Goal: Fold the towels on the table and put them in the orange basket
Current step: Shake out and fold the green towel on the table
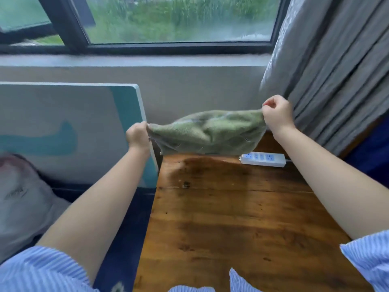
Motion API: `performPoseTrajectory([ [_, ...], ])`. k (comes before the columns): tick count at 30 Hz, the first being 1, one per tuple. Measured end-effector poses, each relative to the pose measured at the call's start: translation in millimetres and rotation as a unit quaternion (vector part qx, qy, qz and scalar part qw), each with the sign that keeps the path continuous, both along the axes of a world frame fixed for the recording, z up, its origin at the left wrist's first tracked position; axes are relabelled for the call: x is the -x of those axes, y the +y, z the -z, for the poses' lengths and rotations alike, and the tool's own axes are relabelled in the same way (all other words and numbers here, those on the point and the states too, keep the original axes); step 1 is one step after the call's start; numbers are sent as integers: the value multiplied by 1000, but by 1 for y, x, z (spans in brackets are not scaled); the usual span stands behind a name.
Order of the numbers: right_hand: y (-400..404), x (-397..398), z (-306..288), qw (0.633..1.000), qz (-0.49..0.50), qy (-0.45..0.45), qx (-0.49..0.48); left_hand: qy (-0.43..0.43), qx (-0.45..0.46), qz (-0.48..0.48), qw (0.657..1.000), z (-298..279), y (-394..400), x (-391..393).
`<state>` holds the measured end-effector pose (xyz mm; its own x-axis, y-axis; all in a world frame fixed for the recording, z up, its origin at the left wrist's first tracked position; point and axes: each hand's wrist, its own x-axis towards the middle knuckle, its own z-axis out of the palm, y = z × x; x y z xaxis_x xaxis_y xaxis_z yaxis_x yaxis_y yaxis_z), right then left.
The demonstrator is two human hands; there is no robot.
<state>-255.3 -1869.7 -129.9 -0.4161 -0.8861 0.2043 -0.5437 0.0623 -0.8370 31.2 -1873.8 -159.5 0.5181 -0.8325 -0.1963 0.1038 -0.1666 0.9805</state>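
Observation:
A green towel (208,132) hangs stretched in the air above the far end of the wooden table (231,218). My left hand (137,137) pinches its left corner with closed fingers. My right hand (276,115) grips the right corner, a little higher than the left. The towel sags and billows between the two hands, clear of the table top. No orange basket shows in this view.
A white power strip (263,159) lies at the table's far right. A white and teal board (69,131) leans against the wall on the left. Grey curtains (328,70) hang at the right. A pale cushion (23,199) sits at lower left. A window (168,20) spans the back.

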Motion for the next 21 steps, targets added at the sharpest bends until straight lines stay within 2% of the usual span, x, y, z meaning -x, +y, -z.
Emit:
performPoseTrajectory([
  [2, 13, 1, 18, 996, 2, 29, -82, -67, -94, 49, 992, 17, 7, -7],
  [4, 34, 0, 47, 978, -13, 76, -195, -195, -199, 144, 950, 39, 22, -11],
  [7, 71, -1, 96, 929, -56, 144, -336, -332, -276, 309, 847, 72, 49, -11],
  [10, 110, -4, 137, 878, -91, 186, -431, -427, -332, 418, 730, 98, 77, -10],
  [12, 132, -6, 156, 848, -119, 206, -473, -471, -364, 475, 648, 113, 89, -8],
  [13, 139, -8, 164, 836, -136, 216, -487, -477, -384, 489, 621, 119, 94, -7],
  [18, 171, -12, 187, 803, -205, 222, -515, -518, -404, 524, 543, 147, 115, -5],
  [20, 189, -11, 201, 766, -241, 240, -546, -520, -430, 536, 507, 160, 131, -9],
  [21, 199, -9, 211, 744, -259, 244, -566, -523, -447, 550, 472, 166, 139, -11],
])
